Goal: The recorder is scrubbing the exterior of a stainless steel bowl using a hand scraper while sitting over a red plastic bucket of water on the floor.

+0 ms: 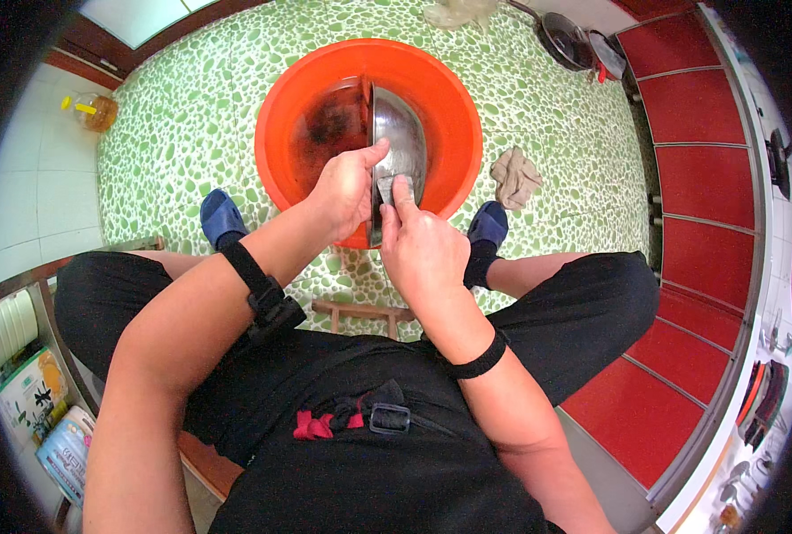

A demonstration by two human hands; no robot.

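A large orange plastic basin stands on the floor between my feet, with dark, dirty liquid in it. A round metal pan or bowl is tilted on its edge inside the basin, its grey outer side facing right. My left hand grips its rim, thumb over the outer side. My right hand presses a small flat grey piece against that outer side, index finger extended along it. Whether this piece is a scraper or an abrasive sheet I cannot tell.
A crumpled beige cloth lies right of the basin. Pans rest by the red-fronted cabinets. A bottle of amber liquid stands at the left wall. A wooden stool edge shows between my legs. Packages sit on a left shelf.
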